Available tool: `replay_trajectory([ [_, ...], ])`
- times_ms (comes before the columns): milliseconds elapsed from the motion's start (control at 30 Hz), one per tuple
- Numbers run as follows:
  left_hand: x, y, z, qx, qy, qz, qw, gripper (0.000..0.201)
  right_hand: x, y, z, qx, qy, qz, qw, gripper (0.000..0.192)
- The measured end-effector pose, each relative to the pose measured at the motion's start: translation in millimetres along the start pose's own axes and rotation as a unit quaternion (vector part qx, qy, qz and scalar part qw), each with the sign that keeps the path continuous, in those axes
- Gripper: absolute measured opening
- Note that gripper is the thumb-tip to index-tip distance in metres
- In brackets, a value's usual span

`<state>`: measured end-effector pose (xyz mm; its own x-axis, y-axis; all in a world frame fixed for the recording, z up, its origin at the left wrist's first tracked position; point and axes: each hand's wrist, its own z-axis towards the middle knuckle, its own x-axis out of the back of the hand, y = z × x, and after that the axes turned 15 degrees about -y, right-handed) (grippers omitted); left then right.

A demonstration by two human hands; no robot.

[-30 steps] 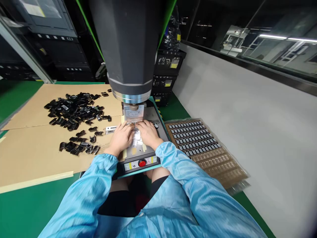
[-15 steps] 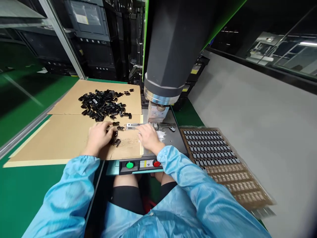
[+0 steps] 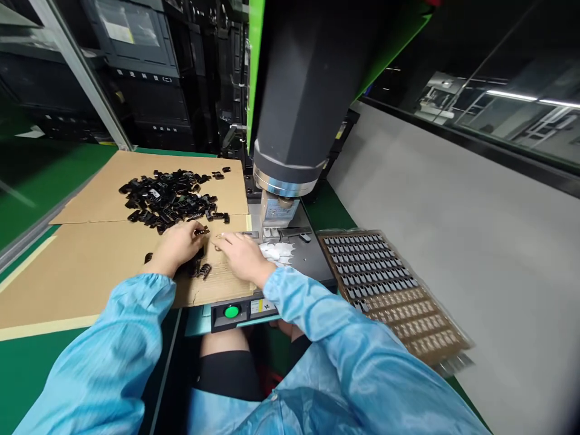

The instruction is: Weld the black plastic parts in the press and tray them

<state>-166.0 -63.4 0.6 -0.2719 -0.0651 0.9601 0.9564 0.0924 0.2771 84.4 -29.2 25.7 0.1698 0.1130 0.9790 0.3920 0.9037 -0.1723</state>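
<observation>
Now both hands lie on the cardboard [image 3: 90, 266], left of the press [image 3: 299, 90]; a second ago they were together on the press plate, under the horn. The left hand [image 3: 179, 244] rests palm down with fingers curled over a few loose black clips [image 3: 202, 270]; whether it grips one I cannot tell, since the fingers hide what is under them. Half a second ago it sat at about the same spot by the clips. The right hand [image 3: 242, 257] has come off the plate and now reaches left across the cardboard's edge, fingers half open and stretched toward the clips near the left hand; whether it holds anything I cannot tell. The main pile [image 3: 167, 196] of clips lies farther back on the cardboard, apart from both hands, as before. White paper [image 3: 278, 252] shows on the plate just right of the right hand, uncovered now. A green button [image 3: 231, 312] shows on the press front; the red one seen earlier is hidden by the right sleeve. The tray [image 3: 394, 290] of small parts sits to the right of the press, unchanged.
</observation>
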Motion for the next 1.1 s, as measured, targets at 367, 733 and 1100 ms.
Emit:
replay_trajectory([
  [367,-35.0,146,-12,-0.089,0.054,-0.208,0.973,0.026,10,112,-221,-0.175,0.073,0.017,0.982,0.024],
  [733,-58.2,189,13,-0.113,0.053,-0.07,0.99,0.04,-7,118,-240,-0.217,0.119,0.065,0.967,0.031],
  [1100,-43.1,182,18,-0.116,-0.017,0.056,0.992,0.035,8,101,-174,-0.223,0.167,0.074,0.958,0.024],
])
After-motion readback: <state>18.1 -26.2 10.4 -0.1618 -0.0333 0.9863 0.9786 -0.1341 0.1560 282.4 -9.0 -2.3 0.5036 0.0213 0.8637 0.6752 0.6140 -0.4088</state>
